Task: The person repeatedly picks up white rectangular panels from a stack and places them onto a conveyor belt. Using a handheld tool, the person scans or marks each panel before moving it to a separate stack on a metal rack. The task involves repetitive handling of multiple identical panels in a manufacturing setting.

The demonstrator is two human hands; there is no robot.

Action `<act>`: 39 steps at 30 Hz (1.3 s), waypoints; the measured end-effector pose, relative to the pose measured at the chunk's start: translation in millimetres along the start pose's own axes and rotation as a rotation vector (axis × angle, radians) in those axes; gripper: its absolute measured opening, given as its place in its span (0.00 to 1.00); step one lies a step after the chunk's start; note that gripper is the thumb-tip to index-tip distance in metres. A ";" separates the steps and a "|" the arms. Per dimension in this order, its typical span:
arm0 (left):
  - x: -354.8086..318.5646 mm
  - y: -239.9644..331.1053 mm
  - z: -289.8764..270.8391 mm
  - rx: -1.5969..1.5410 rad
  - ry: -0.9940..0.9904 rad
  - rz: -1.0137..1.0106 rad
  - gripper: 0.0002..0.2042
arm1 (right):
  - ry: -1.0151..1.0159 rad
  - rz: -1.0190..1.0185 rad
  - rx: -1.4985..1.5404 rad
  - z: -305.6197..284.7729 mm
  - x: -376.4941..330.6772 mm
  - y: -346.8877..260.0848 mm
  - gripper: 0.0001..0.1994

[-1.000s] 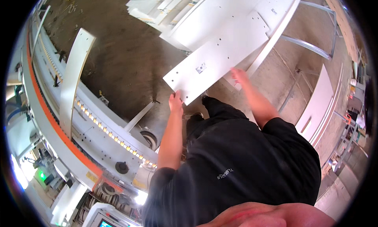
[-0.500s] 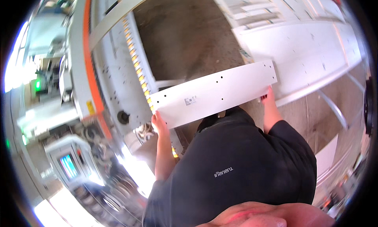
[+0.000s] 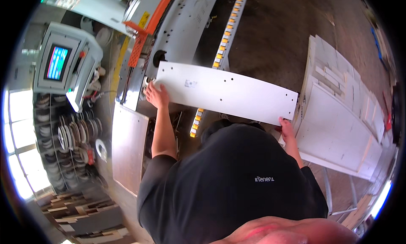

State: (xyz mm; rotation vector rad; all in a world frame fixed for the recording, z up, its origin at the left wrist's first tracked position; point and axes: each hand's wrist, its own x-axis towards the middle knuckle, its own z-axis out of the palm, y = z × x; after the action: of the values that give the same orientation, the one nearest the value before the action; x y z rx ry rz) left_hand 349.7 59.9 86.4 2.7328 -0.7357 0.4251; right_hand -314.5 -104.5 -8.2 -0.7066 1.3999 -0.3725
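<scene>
- The person's black-shirted torso fills the lower middle of the frame and hides most of both upper arms; the lower edge cuts off at something pinkish and blurred that I cannot make out
- The left hand point(image 3: 156, 96), left of centre, is closed over the left end of the white panel point(image 3: 228, 92), fingers wrapped on its corner; the palm side is hidden
- The right hand point(image 3: 286, 129), right of centre, grips the panel's lower right corner; only knuckles and thumb show, the fingertips tucked under the board
- The panel is a long, flat, smooth white board (its straight edges bow in this lens) stretched across the middle of the frame between the two hands, with small drilled holes along its edges and a small dark printed mark near its left end
- Above it, a grey metal machine point(image 3: 186, 19) runs toward the upper edge, with an orange strip and a row of small yellow rollers
- Upper left: a screen point(image 3: 57, 63) in a grey housing, its display too blurred to read
- Right: a stack of white boards point(image 3: 342, 121), flat and matte, partly cut off by the dark rim
</scene>
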 end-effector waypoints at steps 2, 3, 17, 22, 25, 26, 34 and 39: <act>-0.2 -17.1 1.2 -0.037 0.107 -0.167 0.36 | -0.092 0.054 -0.133 43.2 -23.9 -33.4 0.19; 0.9 -22.3 4.2 -0.058 0.167 -0.239 0.38 | -0.160 0.054 -0.198 56.3 -21.4 -32.7 0.18; -37.9 24.0 23.2 -1.141 -0.299 -0.734 0.42 | -0.593 0.014 -0.524 225.1 -28.0 -80.3 0.17; -30.7 17.9 15.5 -1.297 -0.345 -0.788 0.40 | -0.584 0.002 -0.577 245.1 -34.3 -91.2 0.17; -34.2 20.4 19.6 -1.403 -0.311 -0.792 0.40 | -0.567 0.001 -0.599 242.7 -34.8 -91.0 0.16; -32.6 24.4 21.0 -1.448 -0.296 -0.795 0.41 | -0.559 -0.006 -0.609 241.4 -31.7 -92.5 0.16; 0.6 62.0 39.7 -1.467 -0.316 -0.778 0.41 | -0.420 -0.055 -0.479 251.0 -7.7 -131.8 0.15; 34.6 98.7 48.4 -1.487 -0.322 -0.785 0.40 | -0.344 -0.071 -0.452 254.9 22.6 -166.7 0.17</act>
State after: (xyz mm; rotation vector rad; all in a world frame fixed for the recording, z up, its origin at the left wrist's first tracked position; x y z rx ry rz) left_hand 336.7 -53.8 72.7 1.4059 0.0978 -0.5582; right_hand -35.2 -184.3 86.2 -1.1344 1.1377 0.0206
